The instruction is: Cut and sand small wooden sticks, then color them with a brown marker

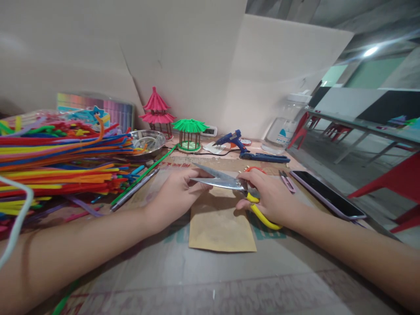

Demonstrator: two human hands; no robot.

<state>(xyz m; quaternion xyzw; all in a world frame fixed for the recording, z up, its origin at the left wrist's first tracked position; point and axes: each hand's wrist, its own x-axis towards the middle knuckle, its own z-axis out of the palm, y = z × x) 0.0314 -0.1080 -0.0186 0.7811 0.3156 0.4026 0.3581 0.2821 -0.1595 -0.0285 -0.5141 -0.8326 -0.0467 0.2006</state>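
My right hand [269,197] is closed round the yellow and red handles of a pair of scissors [219,178], whose blades stand apart and point left. My left hand [177,192] lies beside the blade tips, fingers curled; whether it pinches anything is hidden. A brown piece of cardboard [221,227] lies flat on the table just below both hands.
A big heap of coloured pipe cleaners [59,162] fills the left. Behind are a metal bowl [147,141], a pink pavilion model [156,113], a green pavilion model [189,133] and a blue glue gun [234,140]. A phone [328,194], small snips [287,180] and a plastic jar [284,129] lie right.
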